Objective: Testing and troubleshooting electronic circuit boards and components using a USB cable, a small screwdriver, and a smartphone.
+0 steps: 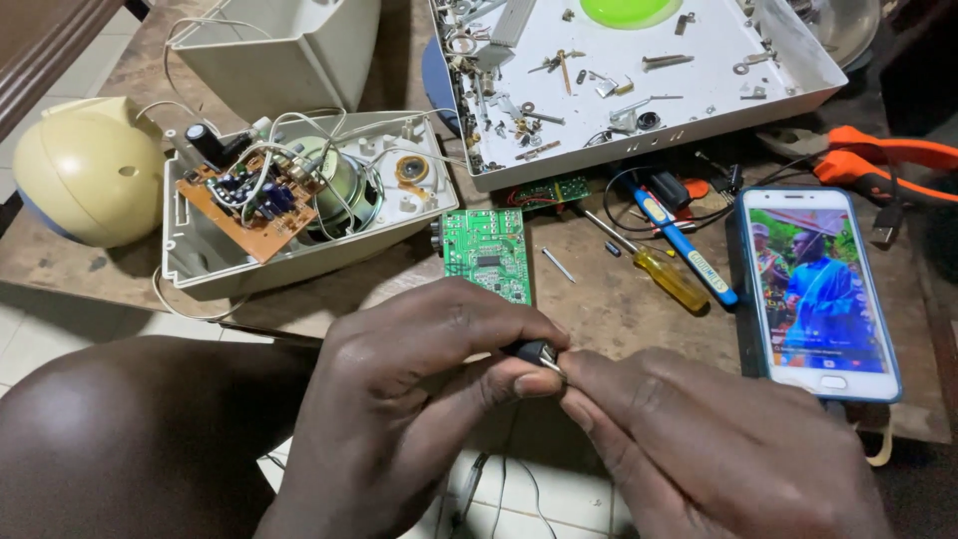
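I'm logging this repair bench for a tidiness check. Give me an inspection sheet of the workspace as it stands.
Surface: worn wooden table, scuffed.
Job's things: small black part pinched between both hands; green circuit board lying flat just beyond them.
Clutter: opened white casing with brown circuit board; white tray of screws; two screwdrivers; phone with its screen lit; orange pliers.
Grippers: left hand and right hand both closed on the part.
Cables: thin white wires over the casing.
Surroundings: tiled floor.
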